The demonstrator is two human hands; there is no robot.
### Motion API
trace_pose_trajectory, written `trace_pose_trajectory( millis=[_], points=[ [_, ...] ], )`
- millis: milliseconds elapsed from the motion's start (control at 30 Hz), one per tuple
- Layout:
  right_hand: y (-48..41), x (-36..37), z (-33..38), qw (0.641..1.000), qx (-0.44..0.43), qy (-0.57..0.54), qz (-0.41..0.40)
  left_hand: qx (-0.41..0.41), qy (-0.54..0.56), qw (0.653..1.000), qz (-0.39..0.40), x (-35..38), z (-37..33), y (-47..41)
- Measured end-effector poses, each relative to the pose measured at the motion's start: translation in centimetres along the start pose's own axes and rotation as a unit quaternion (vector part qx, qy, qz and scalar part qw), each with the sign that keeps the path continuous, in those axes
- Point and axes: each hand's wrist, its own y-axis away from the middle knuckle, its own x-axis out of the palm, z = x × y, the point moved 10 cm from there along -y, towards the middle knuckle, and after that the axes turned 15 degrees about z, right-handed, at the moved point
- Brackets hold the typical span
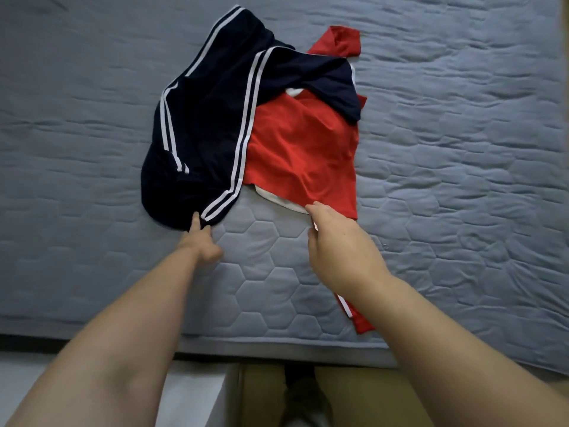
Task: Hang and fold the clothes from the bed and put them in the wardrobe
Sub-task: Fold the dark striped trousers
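Dark navy track trousers [209, 124] with white side stripes lie crumpled on the bed, partly over a red shirt [301, 152] with a white hem. My left hand [200, 241] pinches the near edge of the trousers by the striped hem. My right hand [335, 245] lies over the shirt's lower edge, fingers fairly straight and touching the fabric. A red strip with a white stripe [357, 318] shows under my right forearm. No wardrobe or hanger is in view.
The bed [446, 180] has a grey-blue quilted cover with a hexagon pattern; its near edge runs across the bottom. Below it I see pale floor [191, 392] and my legs in tan trousers [264, 396].
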Motion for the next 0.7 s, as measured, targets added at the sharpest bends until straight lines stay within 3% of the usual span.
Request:
trace_pose_trajectory(
  millis=[167, 367, 533, 700],
  points=[
    [2.0, 0.3, 0.0, 1.0, 0.014, -0.001, 0.003, 0.027, 0.014, 0.993, -0.118, -1.4, -0.8, 3.4],
    [7.7, -2.4, 2.6, 0.999, 0.007, 0.022, 0.034, 0.033, 0.179, 0.947, -0.264, -4.3, -1.7, 14.0],
    [14.0, -6.9, 4.2, 0.999, 0.017, 0.017, 0.028, 0.067, 0.248, 0.928, -0.269, -6.0, -6.6, 24.6],
    [21.1, -12.2, 6.1, 1.0, 0.002, 0.002, 0.001, 0.158, 0.281, 0.904, -0.281, -9.1, -12.2, 37.4]
  ],
)
